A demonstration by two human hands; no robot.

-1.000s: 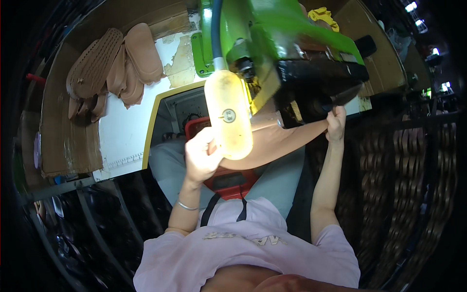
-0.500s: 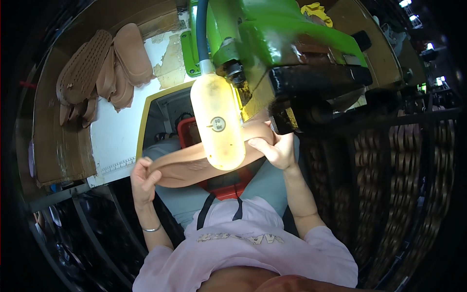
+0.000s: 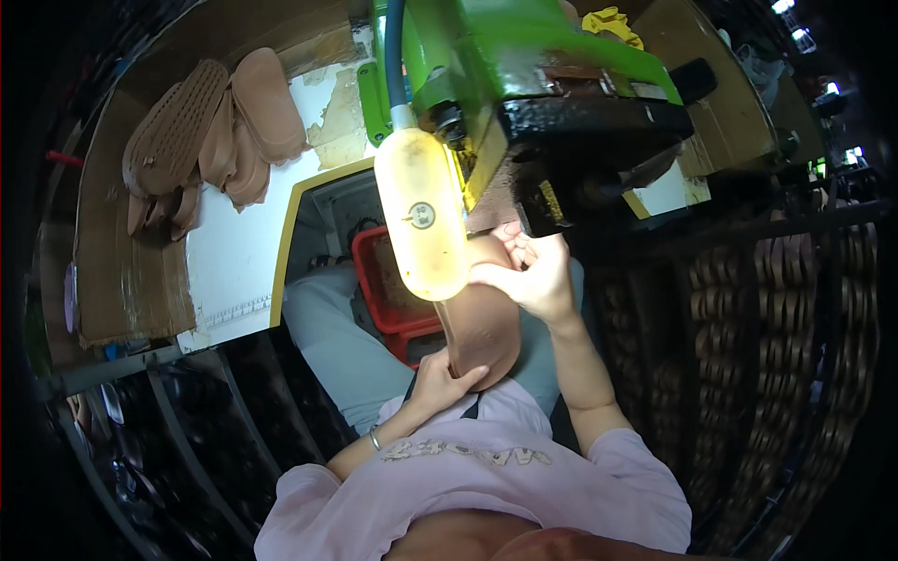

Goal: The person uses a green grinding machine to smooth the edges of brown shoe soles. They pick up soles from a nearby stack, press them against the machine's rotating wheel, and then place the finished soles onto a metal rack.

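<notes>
Soles (image 3: 201,131) left of machine (image 3: 524,75) (behind crate (image 3: 383,290)).

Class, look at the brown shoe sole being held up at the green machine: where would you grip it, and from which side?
Grip the brown sole at its two ends, as the hands do: left hand under the rounded near end, right hand on the far end by the machine. It is long, flat and probably flexible, so support from both ends should steady it.

— What do I have in view?

— A flat, brown, oval rubber shoe sole (image 3: 482,327), smooth on the face toward me. I see it standing nearly on end, its upper part hidden behind the machine's yellowish translucent plastic guard (image 3: 423,224).

— And its lower end?

— Rounded, low over my lap, just above the pink shirt.
</notes>
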